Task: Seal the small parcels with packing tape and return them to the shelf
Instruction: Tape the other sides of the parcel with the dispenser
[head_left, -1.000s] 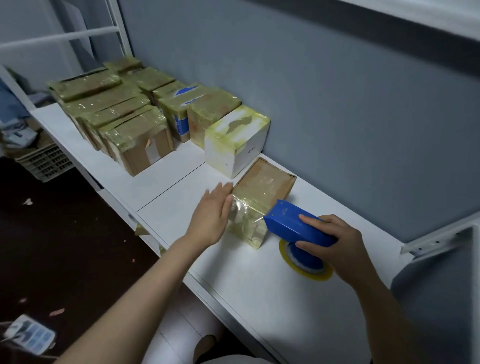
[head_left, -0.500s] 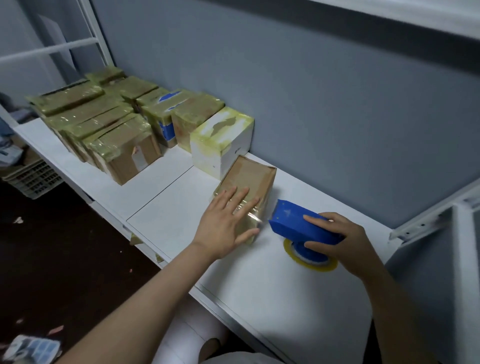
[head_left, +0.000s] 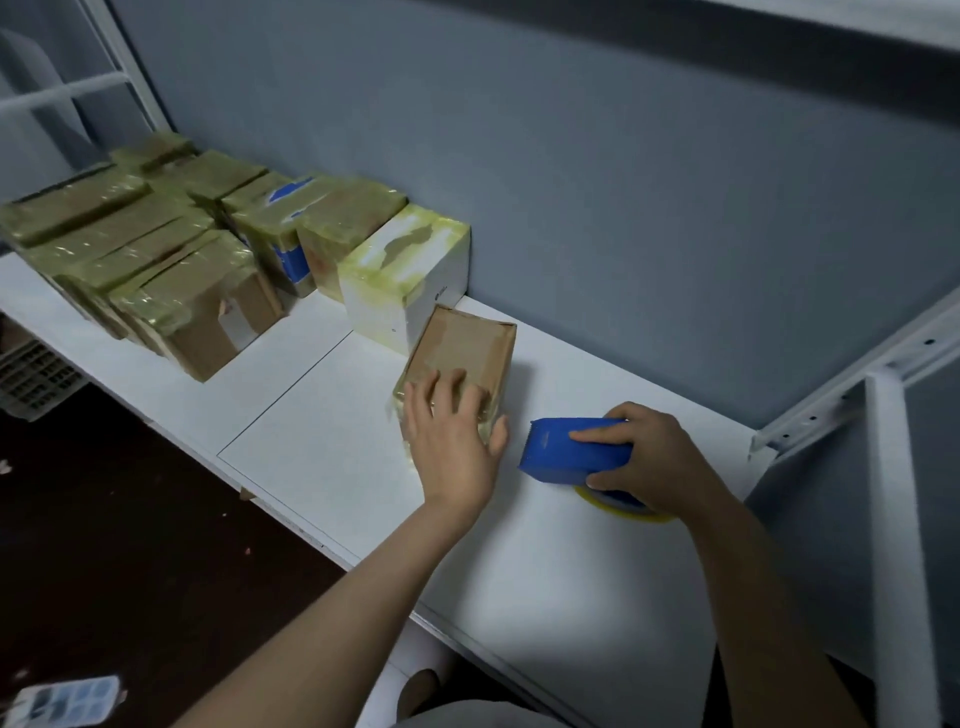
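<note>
A small brown cardboard parcel stands on the white shelf, with clear tape over its near end. My left hand lies flat on that taped end, fingers spread and straight, pressing the tape down. To the right, my right hand grips a blue tape dispenser that rests on the shelf, its yellowish tape roll showing below the hand. The dispenser sits a little apart from the parcel.
Several taped parcels are grouped at the left of the shelf, with a white taped box right behind the brown parcel. A grey wall runs behind. A white metal upright stands at the right. The dark floor lies below left.
My left hand has slid from the parcel's left side onto its near taped end and smooths it. The dispenser has pulled away to the right, and the tape no longer links it to the parcel.
</note>
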